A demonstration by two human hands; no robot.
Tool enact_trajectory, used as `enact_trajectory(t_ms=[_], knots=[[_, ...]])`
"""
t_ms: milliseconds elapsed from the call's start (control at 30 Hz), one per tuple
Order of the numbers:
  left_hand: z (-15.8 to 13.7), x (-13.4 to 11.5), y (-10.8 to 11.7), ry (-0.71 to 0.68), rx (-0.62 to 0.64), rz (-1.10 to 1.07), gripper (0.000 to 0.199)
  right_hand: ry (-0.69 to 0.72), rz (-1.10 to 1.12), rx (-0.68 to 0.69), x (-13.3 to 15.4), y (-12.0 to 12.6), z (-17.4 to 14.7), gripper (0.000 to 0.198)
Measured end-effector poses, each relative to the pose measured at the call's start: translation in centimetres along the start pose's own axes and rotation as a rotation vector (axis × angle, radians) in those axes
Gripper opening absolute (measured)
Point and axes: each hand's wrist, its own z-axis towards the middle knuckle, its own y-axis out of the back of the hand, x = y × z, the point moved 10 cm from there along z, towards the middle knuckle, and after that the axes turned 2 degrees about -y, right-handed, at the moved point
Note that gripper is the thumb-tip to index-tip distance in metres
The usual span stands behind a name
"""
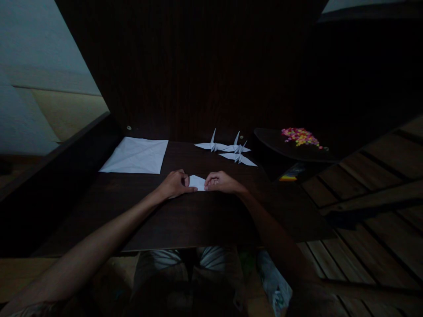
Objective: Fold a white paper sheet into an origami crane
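Note:
A small folded piece of white paper (197, 182) lies on the dark wooden desk (198, 220), held between both hands. My left hand (176, 183) is closed on its left end, thumb pressed along the near edge. At the right end, my right hand (222, 182) pinches the paper with curled fingers. Beyond the hands stand several white origami cranes (238, 157), wings spread and necks raised. To the left lies a flat stack of creased white paper sheets (139, 155); how many sheets it has cannot be made out.
A dark curved shelf (271, 141) at the right carries a heap of small pink and yellow pieces (301, 136). Under it sits a small object with yellow and orange stripes (288, 178). A raised side board (66, 163) borders the desk at left. Slatted wood (370, 246) lies at right.

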Motion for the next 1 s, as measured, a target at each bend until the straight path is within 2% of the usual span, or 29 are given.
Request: enact_trajectory(t_ms=[367,533,733,1000], knots=[[-0.12,-0.11,0.02,-0.009,-0.002,-0.006,0.035,0.047,-0.058,0.021,0.26,-0.18,0.14,0.022],[-0.17,-0.19,0.11,-0.014,-0.017,0.015,0.035,0.051,-0.039,0.02,-0.01,-0.03,0.05,0.014],[-0.28,-0.63,0.14,-0.006,-0.025,0.036,0.038,0.046,-0.018,0.027,-0.13,-0.09,0.15,0.019],[-0.14,-0.31,-0.03,0.024,-0.096,0.116,0.046,0.035,-0.027,0.035,0.01,-0.05,0.04,0.015]])
